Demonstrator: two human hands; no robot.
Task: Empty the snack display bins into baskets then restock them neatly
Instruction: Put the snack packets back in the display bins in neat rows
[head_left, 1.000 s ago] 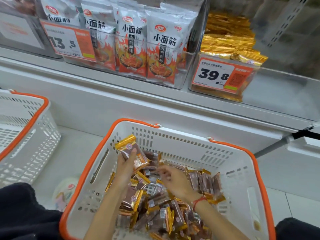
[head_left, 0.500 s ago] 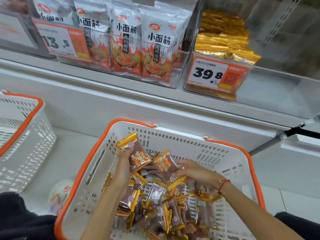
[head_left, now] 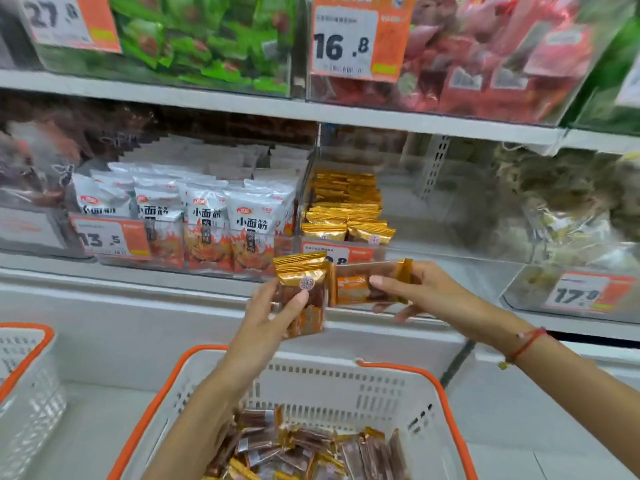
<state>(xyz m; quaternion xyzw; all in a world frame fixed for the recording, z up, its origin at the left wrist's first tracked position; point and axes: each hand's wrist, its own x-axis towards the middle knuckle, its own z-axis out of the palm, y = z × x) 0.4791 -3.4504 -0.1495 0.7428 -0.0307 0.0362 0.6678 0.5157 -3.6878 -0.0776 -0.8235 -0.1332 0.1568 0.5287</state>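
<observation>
My left hand [head_left: 277, 310] grips an upright stack of gold-topped snack packets [head_left: 300, 271] in front of the shelf edge. Beside it my right hand [head_left: 415, 292] pinches another gold packet [head_left: 356, 285], held sideways against the stack. Behind them stands the clear display bin [head_left: 398, 216] with rows of the same gold packets [head_left: 346, 209] on its left side. Below, a white basket with an orange rim [head_left: 346, 382] holds several loose packets [head_left: 311, 448].
A bin of white-and-red snack bags [head_left: 214, 220] stands left of the gold bin. A second white basket [head_left: 24, 375] sits at the far left. Bins of green and red packs fill the upper shelf [head_left: 242, 105]. A bin priced 17.9 [head_left: 581, 292] is at the right.
Both hands have lifted out of the basket with packets and risen to the shelf's front. The camera has tilted upward, revealing the upper shelf.
</observation>
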